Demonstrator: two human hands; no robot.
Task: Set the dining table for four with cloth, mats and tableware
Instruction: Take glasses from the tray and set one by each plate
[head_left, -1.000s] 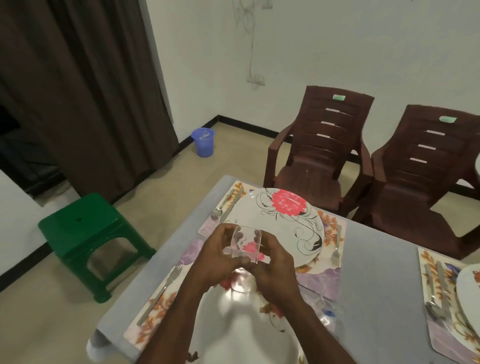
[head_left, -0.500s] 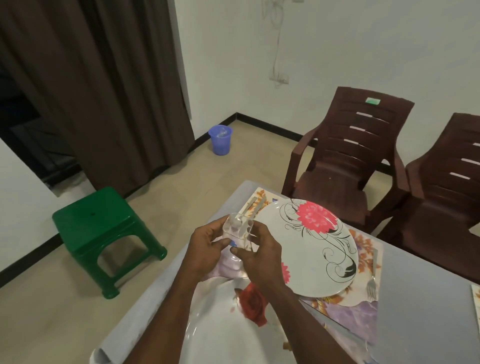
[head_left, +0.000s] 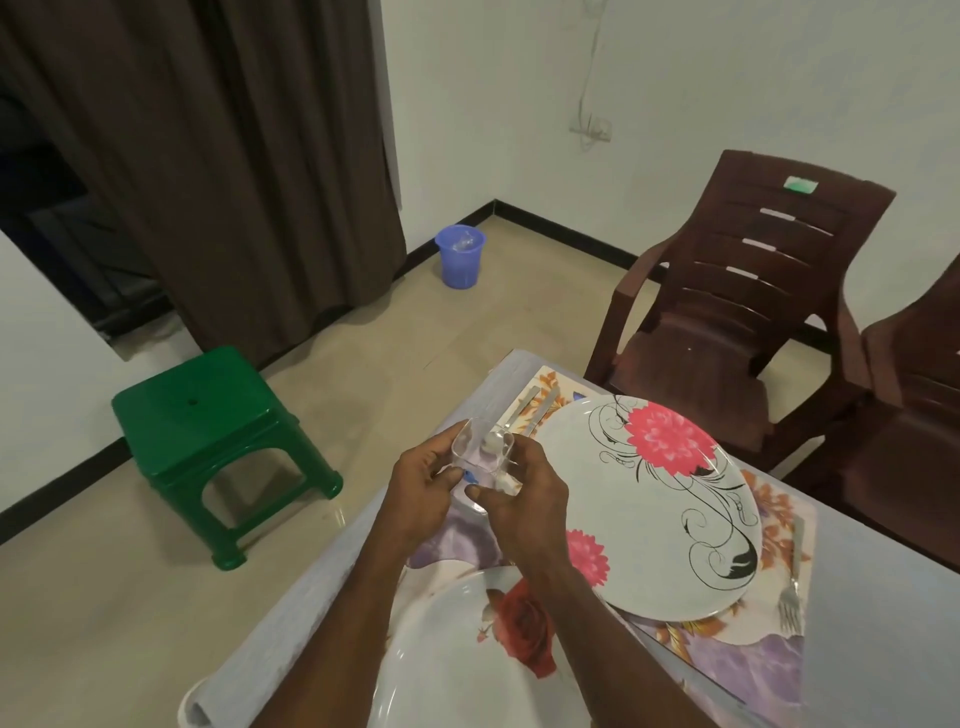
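Note:
A clear drinking glass (head_left: 480, 447) is held above the table's left edge between both my hands. My left hand (head_left: 421, 493) grips its left side and my right hand (head_left: 524, 493) pinches its lower right. Just right of it lies a white plate with pink flowers (head_left: 660, 514) on a floral mat (head_left: 774, 519). A knife and spoon (head_left: 535, 410) lie left of that plate, a fork (head_left: 792, 582) on its right. A second white plate with a red rose (head_left: 467, 660) sits nearest me. A grey cloth (head_left: 883, 597) covers the table.
A green plastic stool (head_left: 208, 431) stands on the floor left of the table. Two brown plastic chairs (head_left: 737, 312) are at the far side. A blue bucket (head_left: 460, 254) sits by the dark curtain (head_left: 208, 156).
My view has swung left, so the plates and chairs sit further right. Both hands still hold the glass, now left of the pink-flowered plate near the table's edge.

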